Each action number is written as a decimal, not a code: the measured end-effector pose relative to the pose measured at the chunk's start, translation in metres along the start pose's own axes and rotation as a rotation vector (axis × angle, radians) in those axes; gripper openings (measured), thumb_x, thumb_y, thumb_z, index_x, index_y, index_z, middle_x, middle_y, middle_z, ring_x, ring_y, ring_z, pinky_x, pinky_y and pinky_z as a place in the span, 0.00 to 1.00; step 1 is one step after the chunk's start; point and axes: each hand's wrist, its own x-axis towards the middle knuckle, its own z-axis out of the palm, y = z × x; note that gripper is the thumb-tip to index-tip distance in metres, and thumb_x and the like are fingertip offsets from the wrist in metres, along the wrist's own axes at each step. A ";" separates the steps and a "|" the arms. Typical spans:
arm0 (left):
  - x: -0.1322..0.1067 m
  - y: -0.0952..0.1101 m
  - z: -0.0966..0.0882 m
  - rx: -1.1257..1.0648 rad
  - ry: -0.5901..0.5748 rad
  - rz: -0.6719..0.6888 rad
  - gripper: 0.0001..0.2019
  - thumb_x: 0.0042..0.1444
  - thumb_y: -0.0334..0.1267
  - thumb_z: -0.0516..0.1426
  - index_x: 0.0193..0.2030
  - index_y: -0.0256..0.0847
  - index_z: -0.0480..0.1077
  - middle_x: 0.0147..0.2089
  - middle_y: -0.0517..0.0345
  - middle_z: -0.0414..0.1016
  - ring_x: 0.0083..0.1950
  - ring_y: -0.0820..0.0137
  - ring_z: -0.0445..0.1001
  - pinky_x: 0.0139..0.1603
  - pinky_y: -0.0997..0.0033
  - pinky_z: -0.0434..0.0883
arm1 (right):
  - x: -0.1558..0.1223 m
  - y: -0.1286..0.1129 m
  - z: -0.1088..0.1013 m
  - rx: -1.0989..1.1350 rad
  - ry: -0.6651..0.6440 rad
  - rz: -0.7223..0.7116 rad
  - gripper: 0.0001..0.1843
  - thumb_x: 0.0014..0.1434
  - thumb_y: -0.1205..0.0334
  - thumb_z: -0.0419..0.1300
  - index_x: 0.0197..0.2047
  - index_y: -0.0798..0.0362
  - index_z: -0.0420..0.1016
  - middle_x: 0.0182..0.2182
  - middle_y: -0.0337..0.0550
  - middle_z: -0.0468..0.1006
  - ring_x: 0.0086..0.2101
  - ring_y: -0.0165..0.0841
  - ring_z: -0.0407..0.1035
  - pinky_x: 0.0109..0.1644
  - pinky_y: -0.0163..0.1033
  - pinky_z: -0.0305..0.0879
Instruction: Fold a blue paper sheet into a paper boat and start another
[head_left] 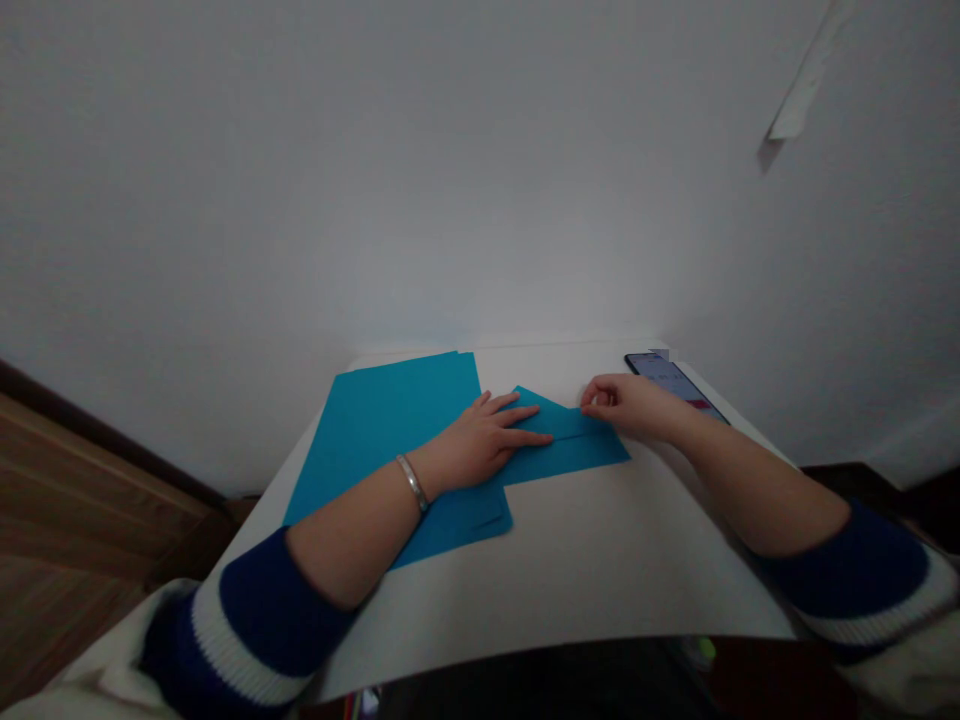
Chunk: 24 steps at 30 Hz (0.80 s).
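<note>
A folded sheet of blue paper (577, 447) lies on the white table (570, 560). My left hand (484, 443) rests flat on it with fingers stretched out, pressing it down. My right hand (626, 402) is at the paper's far right corner, its fingers curled together in a pinch on the folded edge. A larger flat blue sheet (390, 420) lies beneath and to the left, partly under my left forearm, which wears a silver bracelet (412, 482).
A phone (667, 378) with a lit screen lies at the table's back right corner, just behind my right hand. A white wall stands close behind the table. Wooden floor shows at the left.
</note>
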 end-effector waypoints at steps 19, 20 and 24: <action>-0.007 -0.005 -0.032 -0.024 -0.206 -0.061 0.17 0.61 0.36 0.55 0.53 0.65 0.71 0.67 0.64 0.61 0.67 0.54 0.58 0.64 0.44 0.53 | -0.001 0.011 0.024 -0.206 -0.016 -0.050 0.14 0.55 0.48 0.60 0.38 0.49 0.70 0.31 0.42 0.76 0.29 0.33 0.67 0.28 0.36 0.52; -0.009 -0.004 -0.034 -0.014 -0.215 -0.056 0.17 0.61 0.35 0.55 0.52 0.65 0.71 0.66 0.64 0.62 0.66 0.55 0.60 0.63 0.47 0.54 | 0.000 0.013 0.025 -0.204 -0.023 -0.041 0.15 0.54 0.48 0.61 0.38 0.49 0.70 0.31 0.42 0.76 0.29 0.33 0.67 0.28 0.35 0.52; -0.016 0.005 -0.042 0.055 -0.278 -0.099 0.17 0.60 0.31 0.53 0.51 0.57 0.74 0.67 0.59 0.60 0.60 0.58 0.68 0.57 0.59 0.64 | 0.005 0.022 0.025 -0.181 -0.036 -0.007 0.16 0.52 0.47 0.62 0.38 0.50 0.70 0.30 0.41 0.75 0.29 0.33 0.67 0.27 0.35 0.52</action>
